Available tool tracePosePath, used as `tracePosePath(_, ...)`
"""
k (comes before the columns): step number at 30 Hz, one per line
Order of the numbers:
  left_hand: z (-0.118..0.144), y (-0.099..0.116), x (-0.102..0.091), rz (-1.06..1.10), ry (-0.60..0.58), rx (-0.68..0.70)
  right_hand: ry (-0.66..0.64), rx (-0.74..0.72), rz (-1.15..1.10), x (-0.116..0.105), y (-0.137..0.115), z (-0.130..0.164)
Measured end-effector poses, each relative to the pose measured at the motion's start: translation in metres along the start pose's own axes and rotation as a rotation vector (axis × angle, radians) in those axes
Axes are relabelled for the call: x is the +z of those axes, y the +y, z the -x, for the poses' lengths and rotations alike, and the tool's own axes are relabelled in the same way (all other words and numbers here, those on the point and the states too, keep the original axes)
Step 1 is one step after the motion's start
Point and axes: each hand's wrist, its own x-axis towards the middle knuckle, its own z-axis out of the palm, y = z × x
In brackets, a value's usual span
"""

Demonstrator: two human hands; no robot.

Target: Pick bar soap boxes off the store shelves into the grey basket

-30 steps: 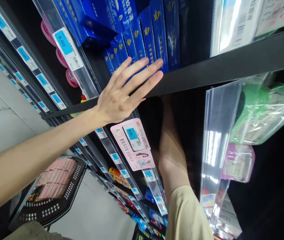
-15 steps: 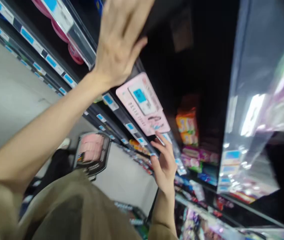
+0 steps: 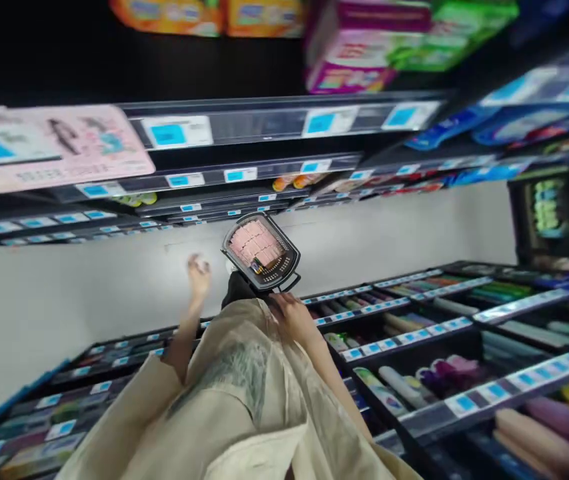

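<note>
A black shopping basket (image 3: 284, 261) holding pink packs sits low in the aisle ahead of my beige shirt. My right hand (image 3: 291, 315) is right at the basket's near handle with its fingers curled. Blur hides whether it grips the handle. My left hand (image 3: 198, 275) hangs in the air to the left of the basket. It is blurred, with nothing visible in it.
Shelves with blue price tags line both sides of the pale floor (image 3: 89, 293). A pink promo card (image 3: 59, 143) sticks out at upper left. Tubes and bottles fill the right-hand shelves (image 3: 444, 347). Bright packs (image 3: 364, 40) sit on the top shelf.
The view swung from the upper shelf down the aisle. My left hand dropped from the shelf edge to beside the basket. My right hand came out of the shelf to the basket handle.
</note>
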Motion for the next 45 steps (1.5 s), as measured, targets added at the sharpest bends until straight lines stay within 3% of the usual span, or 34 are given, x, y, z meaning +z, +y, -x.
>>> tracePosePath(2,0.009,0.004,0.060,-0.043,-0.176,-0.105,0.061,0.109,-0.050,0.007,0.037,-0.005)
tracePosePath(5,0.026,-0.012,0.114,-0.053,-0.466,-0.180,0.123,0.201,-0.217,0.030,0.095,-0.022)
tracePosePath(7,0.038,-0.032,0.132,-0.092,-0.575,-0.274,0.148,0.256,-0.348,0.051,0.130,-0.036)
tracePosePath(11,0.045,-0.076,0.143,-0.271,-0.627,-0.515,0.186,0.390,-0.475,0.097,0.181,-0.061)
tracePosePath(15,0.027,-0.118,0.162,-0.466,-0.795,-0.688,0.247,0.511,-0.573,0.156,0.208,-0.090)
tracePosePath(18,0.006,-0.161,0.188,-0.639,-0.920,-0.757,0.290,0.556,-0.657,0.215,0.220,-0.133)
tracePosePath(20,-0.006,-0.196,0.208,-0.789,-0.936,-0.790,0.314,0.591,-0.705,0.260,0.231,-0.173)
tracePosePath(24,-0.025,-0.260,0.242,-1.062,-0.771,-0.720,0.381,0.786,-0.717,0.348,0.270,-0.265)
tracePosePath(27,-0.034,-0.289,0.256,-1.123,-0.743,-0.651,0.461,0.870,-0.708,0.401,0.306,-0.328)
tracePosePath(30,-0.039,-0.302,0.261,-1.157,-0.735,-0.582,0.546,0.887,-0.731,0.436,0.332,-0.375)
tracePosePath(33,-0.041,-0.309,0.259,-1.193,-0.721,-0.534,0.605,0.956,-0.727,0.455,0.337,-0.401)
tracePosePath(36,-0.045,-0.314,0.253,-1.205,-0.715,-0.530,0.594,1.000,-0.691,0.461,0.330,-0.406)
tracePosePath(40,-0.052,-0.318,0.247,-1.195,-0.718,-0.524,0.434,1.007,-0.578,0.458,0.330,-0.399)
tracePosePath(45,-0.056,-0.320,0.249,-1.203,-0.722,-0.543,0.257,0.864,-0.502,0.443,0.354,-0.402)
